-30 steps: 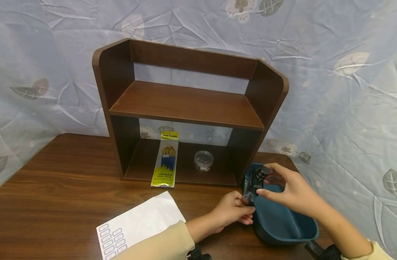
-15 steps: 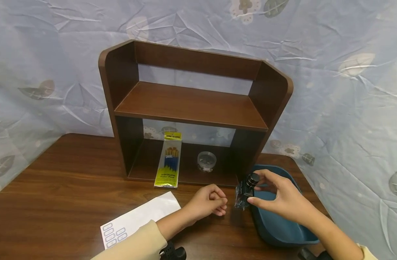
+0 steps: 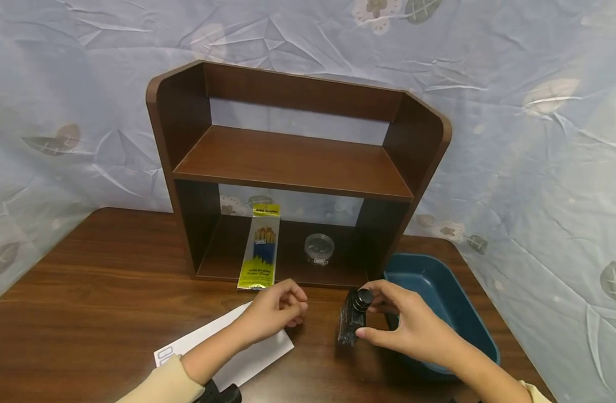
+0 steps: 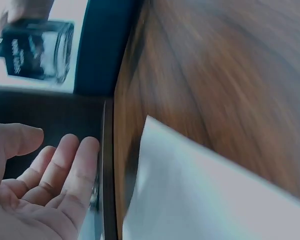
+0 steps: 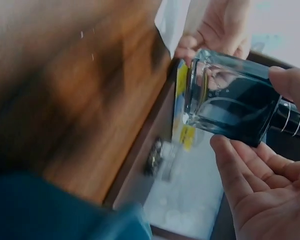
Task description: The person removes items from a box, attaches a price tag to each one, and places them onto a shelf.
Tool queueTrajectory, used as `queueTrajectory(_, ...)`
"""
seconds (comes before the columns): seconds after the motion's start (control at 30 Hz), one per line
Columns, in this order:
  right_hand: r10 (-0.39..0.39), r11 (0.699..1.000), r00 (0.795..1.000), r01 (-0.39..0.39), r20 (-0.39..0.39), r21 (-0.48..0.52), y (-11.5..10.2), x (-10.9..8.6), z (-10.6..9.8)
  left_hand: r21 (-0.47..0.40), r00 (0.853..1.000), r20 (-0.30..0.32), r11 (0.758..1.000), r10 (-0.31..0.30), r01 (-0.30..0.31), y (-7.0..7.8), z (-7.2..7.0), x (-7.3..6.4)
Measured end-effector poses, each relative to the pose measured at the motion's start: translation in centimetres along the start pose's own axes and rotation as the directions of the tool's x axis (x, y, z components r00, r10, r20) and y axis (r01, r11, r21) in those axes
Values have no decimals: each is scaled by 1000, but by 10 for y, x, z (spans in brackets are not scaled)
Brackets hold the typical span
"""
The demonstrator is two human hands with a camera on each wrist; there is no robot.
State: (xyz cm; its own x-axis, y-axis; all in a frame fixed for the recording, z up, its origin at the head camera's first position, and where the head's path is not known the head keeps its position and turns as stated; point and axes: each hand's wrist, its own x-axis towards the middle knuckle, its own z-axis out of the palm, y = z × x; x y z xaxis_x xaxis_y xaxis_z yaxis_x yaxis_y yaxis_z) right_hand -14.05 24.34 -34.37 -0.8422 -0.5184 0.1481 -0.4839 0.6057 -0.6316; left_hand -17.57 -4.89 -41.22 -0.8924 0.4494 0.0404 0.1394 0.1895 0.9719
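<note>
A dark square glass perfume bottle (image 3: 352, 318) with a round black cap is pinched between the thumb and fingers of my right hand (image 3: 406, 322). It is held upright just left of the blue bin, in front of the shelf. Its thick clear glass base shows in the right wrist view, where the bottle (image 5: 235, 97) lies across the picture. My left hand (image 3: 275, 310) hovers over the white sheet (image 3: 260, 358), its fingers loosely bent around nothing. In the left wrist view that hand (image 4: 50, 185) is palm-up to the camera and holds nothing.
A brown two-tier shelf (image 3: 293, 162) stands at the back of the wooden table (image 3: 111, 291). On its lower level are a pack of artist brushes (image 3: 260, 252) and a round clear container (image 3: 319, 248). The blue bin (image 3: 439, 280) sits at the right, behind my right hand.
The bottle has come out from over the blue bin and moved left with my right hand. My left hand has drawn away from the bottle, leftward over the paper.
</note>
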Motion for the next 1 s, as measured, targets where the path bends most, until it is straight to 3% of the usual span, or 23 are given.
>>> queueTrajectory(0.23,29,998,998,-32,58,45,-13,0,18,126,994,-98,992,44,-32,-8,-32,-21)
queueTrajectory(0.47,-22,995,996,14,82,97,-17,3,33,287,978,-208,957,27,34,-17,-55,-38)
queueTrajectory(0.73,-57,992,995,46,87,121,-14,7,48,467,975,-222,879,11,97,-14,-74,-51)
queueTrajectory(1.0,-38,991,994,24,104,133,-14,8,61,604,972,-223,773,-71,195,-18,-85,-61)
